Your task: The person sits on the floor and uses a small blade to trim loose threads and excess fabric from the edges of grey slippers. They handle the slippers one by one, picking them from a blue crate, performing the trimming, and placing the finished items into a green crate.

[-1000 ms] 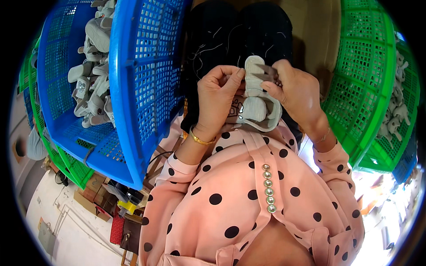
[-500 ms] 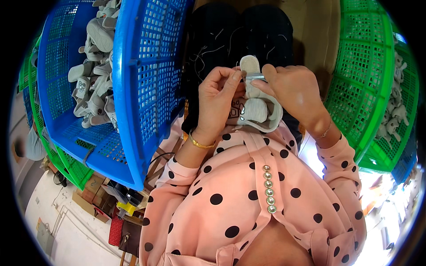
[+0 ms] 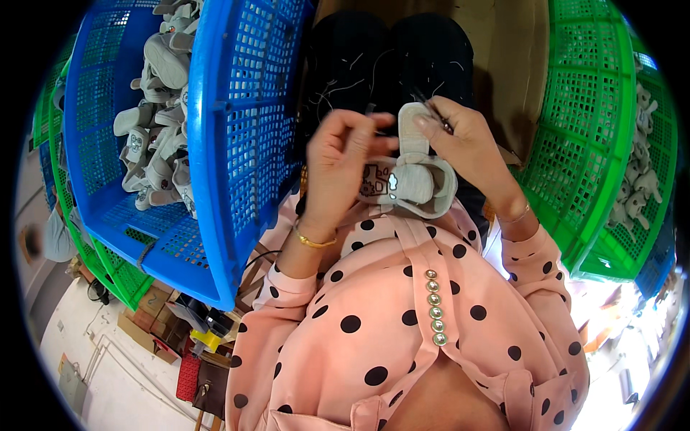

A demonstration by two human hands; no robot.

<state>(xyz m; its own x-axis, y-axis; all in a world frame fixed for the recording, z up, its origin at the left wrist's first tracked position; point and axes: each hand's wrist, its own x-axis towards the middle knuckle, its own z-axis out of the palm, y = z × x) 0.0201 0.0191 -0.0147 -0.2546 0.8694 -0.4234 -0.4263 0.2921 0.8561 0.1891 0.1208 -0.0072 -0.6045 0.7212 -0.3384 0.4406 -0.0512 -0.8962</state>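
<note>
A small pale grey fabric shoe with an open, rounded upper (image 3: 415, 184) is seen, its surface matte and its rim curved round the opening. A side panel printed with bold black outlines (image 3: 373, 179) is shown at its left, with a small white patch beside it. From the upper edge, a pale round-ended flap (image 3: 412, 135) is extended away from the body.

The shoe is placed at the person's lap, close against the pink blouse with black dots (image 3: 388, 287), below and between the two hands. The flap is pinched by the right hand (image 3: 466, 142), with the thumb laid on its face; a slim dark tool (image 3: 423, 99) is also held in that hand, its tip pointed away from the body. The left hand (image 3: 341, 154) is raised just left of the flap with its fingers bent; it is blurred, and whether anything is gripped there cannot be told.

The lap is covered by black trousers (image 3: 348, 47), on which loose pale threads are scattered. Beyond the right knee, a brown cardboard surface (image 3: 512, 61) is seen. At the left, similar pale shoes (image 3: 164, 61) are heaped in a blue perforated plastic crate (image 3: 248, 108); at the right, a green perforated crate (image 3: 586, 122) is stood. A white wall (image 3: 129, 373) is visible at lower left.
</note>
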